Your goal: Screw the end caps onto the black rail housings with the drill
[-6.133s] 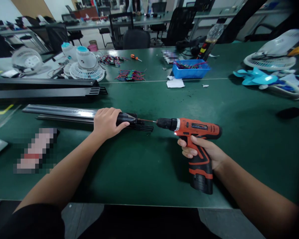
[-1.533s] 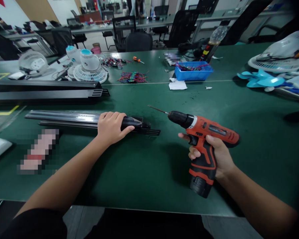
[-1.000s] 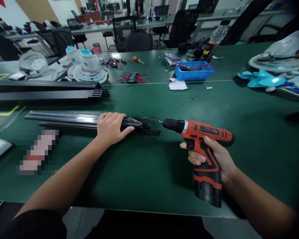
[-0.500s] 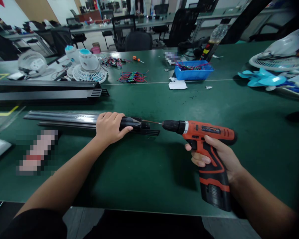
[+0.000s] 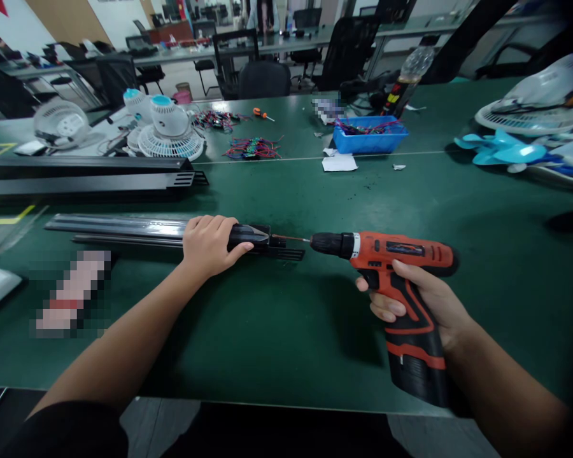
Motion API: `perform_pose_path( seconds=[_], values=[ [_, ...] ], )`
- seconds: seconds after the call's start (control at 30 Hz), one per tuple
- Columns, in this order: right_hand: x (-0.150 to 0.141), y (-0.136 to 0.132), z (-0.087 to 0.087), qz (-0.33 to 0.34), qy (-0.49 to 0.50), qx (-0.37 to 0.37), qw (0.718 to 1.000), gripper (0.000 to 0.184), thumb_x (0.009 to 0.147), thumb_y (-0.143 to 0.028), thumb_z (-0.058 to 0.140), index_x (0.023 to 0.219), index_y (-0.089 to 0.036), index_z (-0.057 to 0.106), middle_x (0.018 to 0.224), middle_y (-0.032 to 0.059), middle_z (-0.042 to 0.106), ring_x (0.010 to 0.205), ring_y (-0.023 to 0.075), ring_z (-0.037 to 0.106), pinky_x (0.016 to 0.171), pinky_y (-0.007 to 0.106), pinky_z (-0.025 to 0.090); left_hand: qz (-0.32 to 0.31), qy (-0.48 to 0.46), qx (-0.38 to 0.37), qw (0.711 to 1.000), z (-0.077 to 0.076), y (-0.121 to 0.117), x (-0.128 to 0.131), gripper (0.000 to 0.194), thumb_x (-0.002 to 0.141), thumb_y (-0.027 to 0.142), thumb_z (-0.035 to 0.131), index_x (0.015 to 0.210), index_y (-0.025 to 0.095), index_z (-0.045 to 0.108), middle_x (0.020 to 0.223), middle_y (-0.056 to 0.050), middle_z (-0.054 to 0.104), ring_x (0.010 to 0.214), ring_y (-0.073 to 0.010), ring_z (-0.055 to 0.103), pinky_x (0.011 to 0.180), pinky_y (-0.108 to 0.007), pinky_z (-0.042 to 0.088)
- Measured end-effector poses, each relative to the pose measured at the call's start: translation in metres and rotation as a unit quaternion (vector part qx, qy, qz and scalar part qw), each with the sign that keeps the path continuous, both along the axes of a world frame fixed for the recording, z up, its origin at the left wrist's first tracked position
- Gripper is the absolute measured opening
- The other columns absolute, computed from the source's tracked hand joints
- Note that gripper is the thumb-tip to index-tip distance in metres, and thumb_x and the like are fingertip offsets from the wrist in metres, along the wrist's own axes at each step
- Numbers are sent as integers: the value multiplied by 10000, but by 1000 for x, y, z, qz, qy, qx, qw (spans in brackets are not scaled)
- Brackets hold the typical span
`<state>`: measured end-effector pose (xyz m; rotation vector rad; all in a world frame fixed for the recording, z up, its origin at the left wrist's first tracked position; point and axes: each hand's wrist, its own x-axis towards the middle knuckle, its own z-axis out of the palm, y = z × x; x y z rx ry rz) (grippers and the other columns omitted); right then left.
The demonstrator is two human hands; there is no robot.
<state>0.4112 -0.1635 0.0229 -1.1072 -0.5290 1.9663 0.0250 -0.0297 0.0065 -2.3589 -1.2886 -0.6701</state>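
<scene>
My right hand point(image 5: 442, 305) is wrapped round the grip of an orange and black cordless drill point(image 5: 391, 251), a finger near its trigger. A long thin bit point(image 5: 289, 238) runs left from the chuck to the end of a dark, glossy metal profile point(image 5: 119, 224). Whether the tip is inside the profile or only against it, I cannot tell. My left hand point(image 5: 210, 245) grips the profile near that end from above, thumb on the near side. Beside it lies a thinner black strip with a slotted end point(image 5: 286, 254).
Black rails point(image 5: 86, 183) lie behind on the left. Farther back are fan parts point(image 5: 167, 130), wired circuit boards point(image 5: 253, 147), an orange screwdriver point(image 5: 262, 114), a blue bin point(image 5: 371, 138) and a bottle point(image 5: 410, 76). Blue fan blades point(image 5: 501, 149) lie right. A blurred-out object point(image 5: 74, 289) is near left.
The drill has tilted slightly, its rear end and battery shifting a little right. Its bit sits slightly lower at the profile's end. My left hand keeps its hold.
</scene>
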Motion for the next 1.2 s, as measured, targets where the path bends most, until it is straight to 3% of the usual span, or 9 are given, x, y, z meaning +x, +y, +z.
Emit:
perform_pose_path(
  seconds=[0.23,0.43,0.6,0.73,0.9,1.03,1.2],
  values=[
    [4,2,-5,22,36,0,999,447,859,-563,845,959,-129,807,535,-6,573,483,114,502,511,220,486,-6,3,17,1000,-1,0,1,785,1020,838,349,1059,187,786,944,-134,814,864,-337,722,830,-484,461],
    [13,10,-7,26,124,-54,990,428,853,-512,843,1029,-126,788,501,-28,517,497,138,537,513,211,551,-8,-2,14,1000,0,0,1,782,1024,830,347,1052,184,787,947,-137,813,875,-338,726,846,-490,471],
    [22,16,-12,-22,155,-119,980,440,989,-549,636,1125,-143,742,582,-37,519,459,126,531,500,209,584,-5,-1,6,1000,1,-1,0,778,1023,828,351,1067,186,789,961,-133,816,883,-342,729,846,-492,482],
    [24,16,-16,-57,162,-112,979,558,1059,-612,522,1201,-102,696,749,23,635,462,94,562,494,178,578,-11,1,15,1000,0,-1,0,773,1029,819,353,1072,182,788,962,-133,817,888,-341,735,840,-483,484],
    [20,14,-14,-6,232,-95,968,479,1011,-563,636,1081,-93,697,512,-62,492,433,121,566,504,180,596,-10,0,20,1000,0,-1,1,760,1027,819,363,1070,189,785,953,-126,817,884,-334,737,834,-476,488],
    [24,12,-18,15,248,-72,966,404,967,-494,715,1098,-113,675,509,-84,484,465,121,601,542,184,611,-7,4,16,1000,0,-1,0,761,1026,823,354,1069,195,782,958,-124,816,881,-331,734,832,-476,490],
    [28,13,-25,28,235,-67,969,432,978,-537,676,1119,-128,666,529,-82,475,506,144,615,563,209,617,-6,2,16,1000,1,-1,0,753,1025,821,359,1056,196,777,956,-127,815,883,-330,733,844,-476,490]
  ],
)
